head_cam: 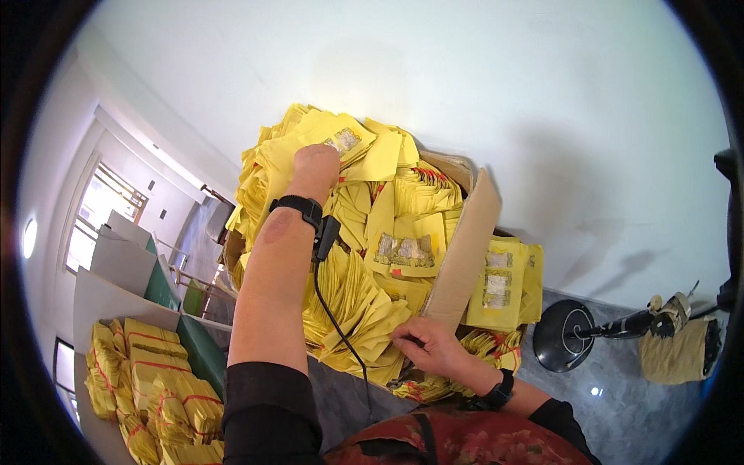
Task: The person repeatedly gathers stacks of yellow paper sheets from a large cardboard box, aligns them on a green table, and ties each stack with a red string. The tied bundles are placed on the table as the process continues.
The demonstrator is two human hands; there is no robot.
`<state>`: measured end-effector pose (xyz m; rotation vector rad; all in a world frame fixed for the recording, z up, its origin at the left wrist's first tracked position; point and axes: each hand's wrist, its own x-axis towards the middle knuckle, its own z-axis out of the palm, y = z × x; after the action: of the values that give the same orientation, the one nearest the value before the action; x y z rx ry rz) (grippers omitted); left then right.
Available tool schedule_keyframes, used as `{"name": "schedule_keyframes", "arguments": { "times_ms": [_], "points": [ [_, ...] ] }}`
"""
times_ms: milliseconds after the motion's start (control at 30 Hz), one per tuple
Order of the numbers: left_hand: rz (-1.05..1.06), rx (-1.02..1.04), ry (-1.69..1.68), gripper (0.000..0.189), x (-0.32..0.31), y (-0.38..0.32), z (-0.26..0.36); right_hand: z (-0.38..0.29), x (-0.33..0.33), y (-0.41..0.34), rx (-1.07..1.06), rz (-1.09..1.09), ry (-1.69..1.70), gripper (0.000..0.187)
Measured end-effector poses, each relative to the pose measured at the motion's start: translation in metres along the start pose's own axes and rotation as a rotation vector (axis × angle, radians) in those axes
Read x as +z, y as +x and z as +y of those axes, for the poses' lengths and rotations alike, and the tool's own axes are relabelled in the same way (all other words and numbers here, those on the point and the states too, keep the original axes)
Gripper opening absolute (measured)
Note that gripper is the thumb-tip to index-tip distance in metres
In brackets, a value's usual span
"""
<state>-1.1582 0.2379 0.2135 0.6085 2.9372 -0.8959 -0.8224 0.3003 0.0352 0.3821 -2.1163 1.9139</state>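
A cardboard box [462, 256] in front of me is heaped with yellow joss paper [349, 302], loose and in fanned stacks. Silver foil patches with printed borders mark some sheets. My left hand [317, 168] reaches over the heap and grips sheets at the far left; its fingertips are hidden. The foil-printed sheets [351, 139] lie just beyond its knuckles. Near the box's front edge, at the lower end of the raised flap, is my right hand [433, 349]. Its thumb and fingers are curled, and whether they grip anything cannot be told. Both wrists wear black straps.
More joss paper [497, 285] lies right of the flap. Bundles tied with red strips [157, 378] sit on the left. A black round-based stand [564, 336] rises from the grey floor at right, near a brown bag [671, 351]. A white wall [523, 87] backs the box.
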Motion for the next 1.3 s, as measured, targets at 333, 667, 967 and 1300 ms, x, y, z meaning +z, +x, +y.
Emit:
{"name": "schedule_keyframes", "arguments": {
  "times_ms": [333, 667, 967, 1300],
  "points": [
    [0.14, 0.074, 0.043, 0.024, -0.01, -0.006, -0.023, -0.002, 0.003, -0.004, 0.06, 0.038, 0.087, 0.009],
    [0.347, 0.275, -0.288, 0.035, -0.044, -0.069, -0.047, -0.011, -0.013, -0.003, 0.419, -0.075, 0.288, 0.017],
    [0.396, 0.556, -0.472, 0.027, -0.028, -0.145, -0.035, -0.004, -0.061, 0.048, 0.488, 0.119, 1.157, 0.08],
    [0.497, 0.763, -0.264, 0.022, -0.004, -0.229, -0.023, 0.005, -0.055, 0.08, 0.404, 0.168, 1.565, 0.066]
  ]
}}
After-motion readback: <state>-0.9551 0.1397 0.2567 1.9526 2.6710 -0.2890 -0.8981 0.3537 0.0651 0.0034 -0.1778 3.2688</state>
